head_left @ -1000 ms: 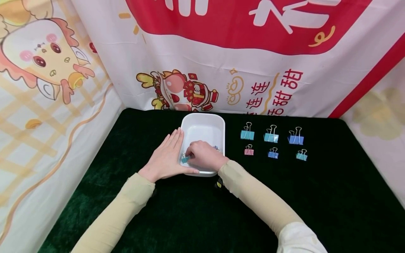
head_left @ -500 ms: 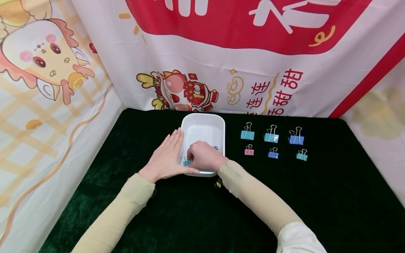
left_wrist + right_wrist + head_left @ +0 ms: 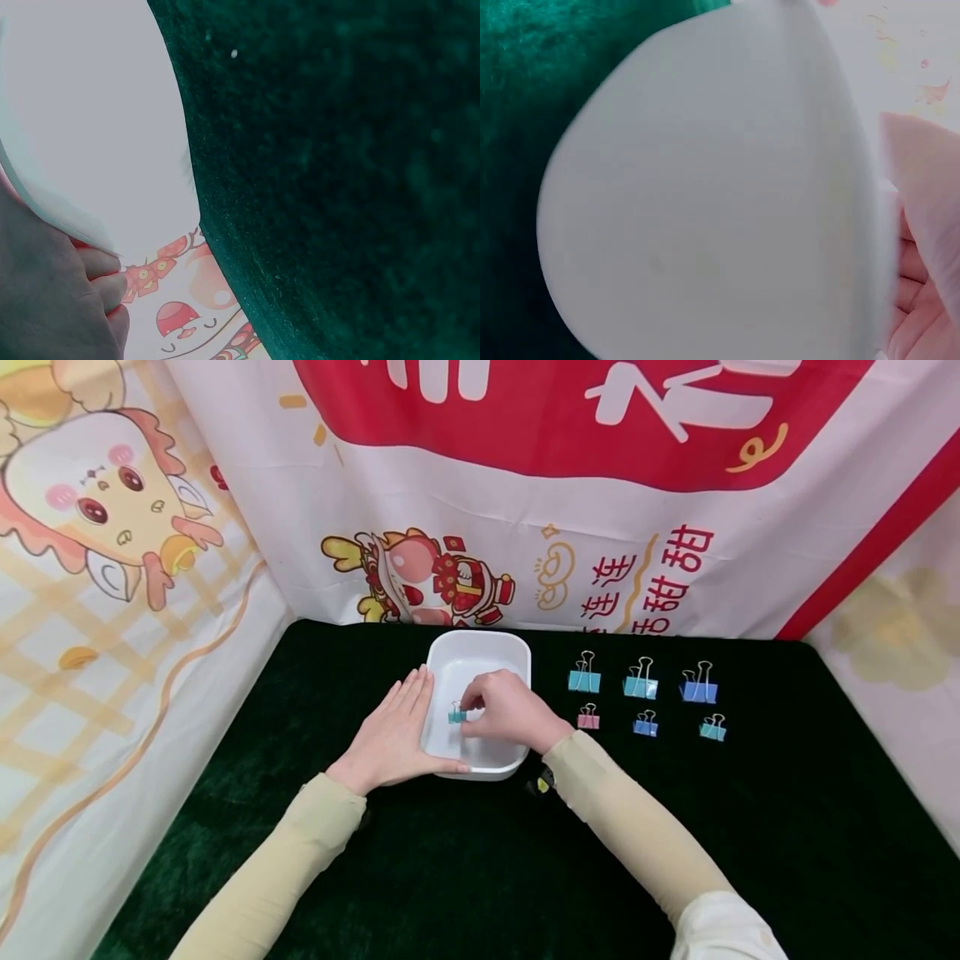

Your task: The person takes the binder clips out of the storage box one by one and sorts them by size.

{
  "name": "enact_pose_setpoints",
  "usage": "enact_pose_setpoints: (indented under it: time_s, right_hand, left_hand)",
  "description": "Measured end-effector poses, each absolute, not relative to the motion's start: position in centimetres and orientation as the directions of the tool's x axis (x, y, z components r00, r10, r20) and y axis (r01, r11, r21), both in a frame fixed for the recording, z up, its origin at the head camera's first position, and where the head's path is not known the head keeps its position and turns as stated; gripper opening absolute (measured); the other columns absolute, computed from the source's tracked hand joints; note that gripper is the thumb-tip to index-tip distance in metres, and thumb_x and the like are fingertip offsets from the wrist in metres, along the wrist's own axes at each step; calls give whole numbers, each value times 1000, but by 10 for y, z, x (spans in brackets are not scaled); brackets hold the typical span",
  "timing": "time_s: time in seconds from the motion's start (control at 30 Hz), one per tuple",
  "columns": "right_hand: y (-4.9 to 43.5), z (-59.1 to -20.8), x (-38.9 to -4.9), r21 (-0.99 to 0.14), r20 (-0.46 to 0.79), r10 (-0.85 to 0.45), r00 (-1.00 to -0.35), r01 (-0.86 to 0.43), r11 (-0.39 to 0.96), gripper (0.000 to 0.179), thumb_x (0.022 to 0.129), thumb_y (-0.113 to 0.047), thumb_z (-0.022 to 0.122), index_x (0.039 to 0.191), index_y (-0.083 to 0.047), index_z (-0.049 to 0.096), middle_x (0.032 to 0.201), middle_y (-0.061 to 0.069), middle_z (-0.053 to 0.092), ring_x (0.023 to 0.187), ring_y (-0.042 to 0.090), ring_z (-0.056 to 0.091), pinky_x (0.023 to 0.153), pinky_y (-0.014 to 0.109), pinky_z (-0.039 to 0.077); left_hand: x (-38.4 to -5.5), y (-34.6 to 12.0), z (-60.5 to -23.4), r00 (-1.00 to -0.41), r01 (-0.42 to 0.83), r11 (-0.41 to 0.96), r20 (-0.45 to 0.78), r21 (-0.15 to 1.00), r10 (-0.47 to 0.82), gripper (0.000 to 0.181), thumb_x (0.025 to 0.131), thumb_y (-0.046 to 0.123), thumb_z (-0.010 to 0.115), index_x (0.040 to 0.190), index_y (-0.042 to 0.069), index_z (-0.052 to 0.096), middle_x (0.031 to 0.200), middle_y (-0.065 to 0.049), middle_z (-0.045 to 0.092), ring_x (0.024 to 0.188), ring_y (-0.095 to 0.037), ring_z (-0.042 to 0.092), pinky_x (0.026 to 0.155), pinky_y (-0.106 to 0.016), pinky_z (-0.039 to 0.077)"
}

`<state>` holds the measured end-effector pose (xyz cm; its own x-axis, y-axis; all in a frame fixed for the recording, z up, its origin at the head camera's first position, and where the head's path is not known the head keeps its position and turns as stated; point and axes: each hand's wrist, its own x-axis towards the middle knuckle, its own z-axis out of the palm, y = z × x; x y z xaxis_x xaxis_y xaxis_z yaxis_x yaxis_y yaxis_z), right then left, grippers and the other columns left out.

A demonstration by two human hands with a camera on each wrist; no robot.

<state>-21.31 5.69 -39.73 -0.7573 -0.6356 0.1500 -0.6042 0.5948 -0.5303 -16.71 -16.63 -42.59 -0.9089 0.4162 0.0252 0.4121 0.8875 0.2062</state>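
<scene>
White tray (image 3: 480, 652): under the right hand, teal clip (image 3: 456, 717) above its floor
Left hand (image 3: 390, 735): straight fingers against the tray
Right hand (image 3: 507, 710): pinches that clip
Bench (image 3: 465, 877): six clips (image 3: 641, 687) right of the hands

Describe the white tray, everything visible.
The white tray is a rounded-corner rectangle, open-topped, with raised walls and a smooth, plastic-looking surface. It sits upright on the dark green cloth, longer sides running away from the person. The left hand braces it, fingers at its left side, thumb along the near rim. The right hand reaches inside, pinching a small teal clip, and hides part of the interior; whether that clip touches the floor is unclear.
</scene>
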Motion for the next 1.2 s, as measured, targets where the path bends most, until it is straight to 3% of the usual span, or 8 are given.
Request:
enact_pose_setpoints:
  time_s: [0.27, 0.87, 1.07, 1.2]
  right_hand:
    - [81, -385, -211, -550, 208, -597, -775, -597, 583, 12, 79, -17, 83, 90, -12, 78, 89, 3, 74, 80, 19, 67, 72, 26, 56]
    - [131, -382, -206, -625, 199, -509, -838, -508, 592, 18, 80, -18, 89, 94, -13, 79, 93, 2, 73, 82, 19, 67, 73, 29, 58]
    - [148, -380, -203, -629, 192, -482, -855, -484, 608, 16, 81, -19, 88, 94, -15, 79, 93, -5, 71, 87, 18, 68, 78, 34, 59]
    - [159, -378, -202, -635, 196, -458, -867, -468, 614, 15, 81, -14, 86, 94, -17, 78, 95, -2, 72, 88, 20, 67, 76, 36, 59]
  left_hand:
    - [-167, -167, -426, -914, 399, 890, 19, 218, 405, 140, 68, 97, 51, 163, 7, 3, 170, -7, 0, 155, -22, 0, 123, -40, 3]
    - [-169, -167, -429, -913, 402, 884, 28, 239, 408, 140, 68, 94, 57, 163, 6, 5, 170, -8, 0, 155, -21, 0, 123, -40, 3]
    - [-169, -167, -428, -912, 403, 885, 20, 234, 410, 141, 67, 97, 53, 163, 6, 3, 170, -7, -1, 154, -21, -1, 123, -40, 3]
    - [-169, -167, -428, -911, 406, 885, 25, 227, 412, 142, 67, 98, 51, 163, 6, 3, 170, -8, 0, 154, -21, -1, 123, -41, 4]
